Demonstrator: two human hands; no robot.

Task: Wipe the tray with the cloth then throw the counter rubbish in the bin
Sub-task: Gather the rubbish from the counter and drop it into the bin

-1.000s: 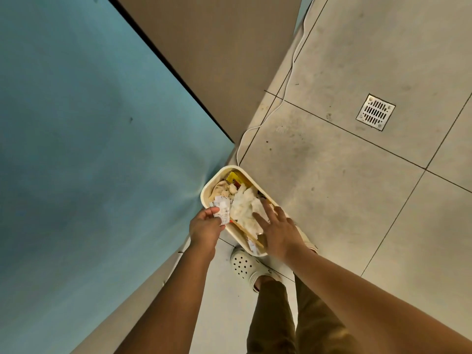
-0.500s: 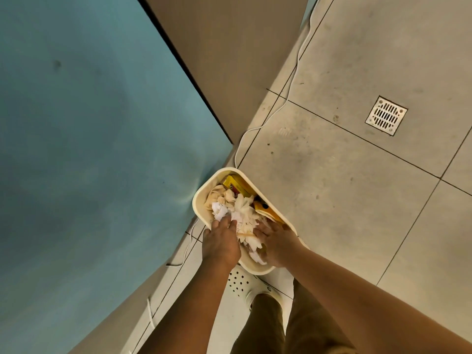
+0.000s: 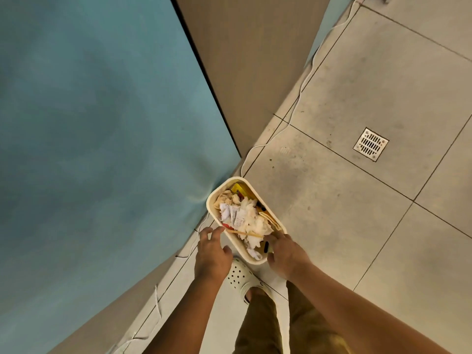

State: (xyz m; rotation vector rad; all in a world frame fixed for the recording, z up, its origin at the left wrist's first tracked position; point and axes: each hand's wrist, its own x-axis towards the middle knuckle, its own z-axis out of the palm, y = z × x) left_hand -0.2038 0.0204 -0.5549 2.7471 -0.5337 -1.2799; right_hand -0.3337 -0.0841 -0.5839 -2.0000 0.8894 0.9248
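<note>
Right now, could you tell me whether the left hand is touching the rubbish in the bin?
Apart: in the head view the left hand hovers outside the bin rim, clear of the rubbish.

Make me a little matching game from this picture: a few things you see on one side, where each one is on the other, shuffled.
Things:
1. bin
2. floor drain
3. white cable
4. white clog

Places:
A. set into a tile at the far right
B. on the person's foot, just below the bin
C. against the blue wall, full of crumpled paper
D. trailing along the floor beside the wall

Pairs: 1-C, 2-A, 3-D, 4-B
</note>
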